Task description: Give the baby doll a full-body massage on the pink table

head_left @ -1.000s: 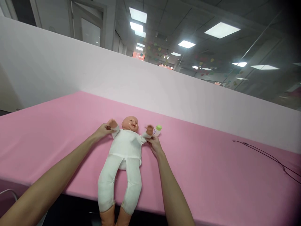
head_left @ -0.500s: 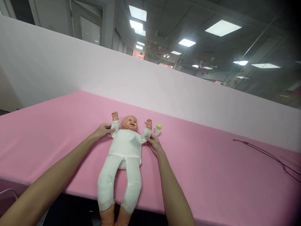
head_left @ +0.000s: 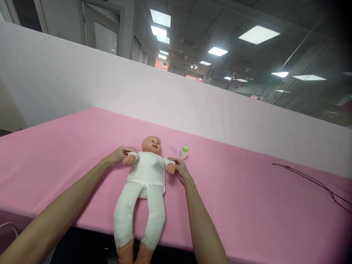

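Pink-covered table carries a white-suited baby doll, face up. Left hand curls over its shoulder; right hand sits partly open, touching the other sleeve, beside a green-capped bottle.

One baby doll on one pink-covered table. Two bare hands in frame, one left hand and one right hand. One green-capped bottle, one dark cable, one white partition, one door.
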The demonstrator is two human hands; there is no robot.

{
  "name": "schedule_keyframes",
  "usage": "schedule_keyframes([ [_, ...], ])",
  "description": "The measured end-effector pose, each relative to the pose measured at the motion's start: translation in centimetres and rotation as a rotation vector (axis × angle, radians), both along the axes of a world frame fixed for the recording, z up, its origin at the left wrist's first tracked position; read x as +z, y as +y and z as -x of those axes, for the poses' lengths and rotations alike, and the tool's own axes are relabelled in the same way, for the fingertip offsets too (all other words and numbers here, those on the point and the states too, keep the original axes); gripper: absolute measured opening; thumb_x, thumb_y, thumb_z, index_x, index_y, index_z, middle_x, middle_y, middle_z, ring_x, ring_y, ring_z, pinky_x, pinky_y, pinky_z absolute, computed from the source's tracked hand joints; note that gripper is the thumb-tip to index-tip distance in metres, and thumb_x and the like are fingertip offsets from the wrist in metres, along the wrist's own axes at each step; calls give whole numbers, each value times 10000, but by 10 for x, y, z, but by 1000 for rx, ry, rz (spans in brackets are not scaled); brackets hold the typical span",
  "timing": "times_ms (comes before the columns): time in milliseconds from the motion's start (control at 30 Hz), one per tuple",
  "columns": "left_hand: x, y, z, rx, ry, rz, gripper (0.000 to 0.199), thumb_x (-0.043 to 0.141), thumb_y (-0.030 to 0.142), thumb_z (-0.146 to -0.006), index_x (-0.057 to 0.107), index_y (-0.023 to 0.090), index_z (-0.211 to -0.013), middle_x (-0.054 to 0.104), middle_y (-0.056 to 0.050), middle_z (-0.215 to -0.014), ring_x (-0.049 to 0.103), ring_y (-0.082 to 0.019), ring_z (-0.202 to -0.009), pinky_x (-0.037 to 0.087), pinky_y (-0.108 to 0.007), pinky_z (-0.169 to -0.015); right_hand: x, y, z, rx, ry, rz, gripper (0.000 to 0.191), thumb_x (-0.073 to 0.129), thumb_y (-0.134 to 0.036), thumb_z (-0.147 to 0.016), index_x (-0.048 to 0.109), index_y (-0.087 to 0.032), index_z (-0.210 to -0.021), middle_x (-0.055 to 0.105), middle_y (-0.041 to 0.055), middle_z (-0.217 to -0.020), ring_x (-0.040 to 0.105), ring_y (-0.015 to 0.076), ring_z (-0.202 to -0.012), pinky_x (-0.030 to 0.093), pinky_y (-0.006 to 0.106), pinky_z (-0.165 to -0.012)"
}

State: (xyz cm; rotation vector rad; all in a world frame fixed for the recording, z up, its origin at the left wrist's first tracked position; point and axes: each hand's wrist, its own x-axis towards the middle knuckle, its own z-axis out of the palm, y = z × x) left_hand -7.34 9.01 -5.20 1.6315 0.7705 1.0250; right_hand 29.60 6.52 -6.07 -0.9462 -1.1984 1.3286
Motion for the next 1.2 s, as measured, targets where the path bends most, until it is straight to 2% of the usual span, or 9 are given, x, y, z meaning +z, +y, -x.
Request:
schedule_keyframes([
  [200,-3,-1,-23,371,-111,63,506,852,622,-682,763,153,-850,727,-82,-827,662,-223,-735,510,-314,-660,-1,3,13,-64,14,43,375,939,-340,-647,778,-203,-957,710,-16,-808,543,113,-647,418,251,-607],
  [300,-9,-3,-27,505,-112,130,606,832,672,-673,755,137,-947,713,-54,-744,618,-193,-614,477,-307,-596,-6,7,13,-120,-47,71,370,941,-431,-661,747,-172,-841,606,-45,-646,421,83,-548,322,246,-539],
  [400,-17,0,-26,577,-8,135,579,792,694,-700,743,126,-797,668,-39,-650,573,-166,-568,448,-293,-580,-10,10,12,-154,-84,80,403,933,-489,-663,696,-166,-712,515,-60,-559,385,84,-530,296,254,-530],
  [467,-19,2,-25,559,34,145,576,776,700,-717,722,127,-712,645,-36,-623,560,-158,-566,438,-289,-572,-9,10,12,-152,-77,81,404,936,-488,-660,693,-169,-705,519,-59,-562,385,84,-530,297,256,-530],
  [567,-15,5,-20,450,-57,200,549,844,644,-684,768,124,-841,717,-63,-749,626,-181,-640,482,-298,-610,-3,7,11,-120,-36,76,380,943,-457,-650,751,-168,-804,614,-35,-644,430,90,-555,340,254,-547],
  [733,-3,5,-3,176,-198,176,416,933,376,-632,794,180,-972,760,-88,-961,694,-227,-826,543,-342,-762,7,-1,6,4,30,56,413,956,-281,-586,821,-217,-971,768,37,-963,666,196,-870,524,330,-811],
  [933,8,-1,11,-125,83,-9,42,761,178,-610,746,211,-587,724,-126,-1012,672,-280,-956,534,-364,-838,2,-2,-7,150,-89,14,176,934,-195,-549,775,-223,-619,743,64,-1073,665,273,-1100,530,401,-962],
  [1067,9,-2,15,-161,141,-14,104,706,136,-601,755,227,-594,719,-120,-1006,664,-296,-983,540,-365,-840,0,-1,-11,181,-153,-13,165,935,-212,-573,795,-221,-660,737,76,-1107,659,273,-1128,519,400,-989],
  [1200,6,0,16,-40,65,30,190,821,213,-598,793,203,-786,739,-113,-1042,689,-300,-1000,555,-361,-838,0,-2,-9,81,-82,19,246,934,-240,-582,821,-219,-800,735,76,-1172,663,269,-1107,540,387,-961],
])
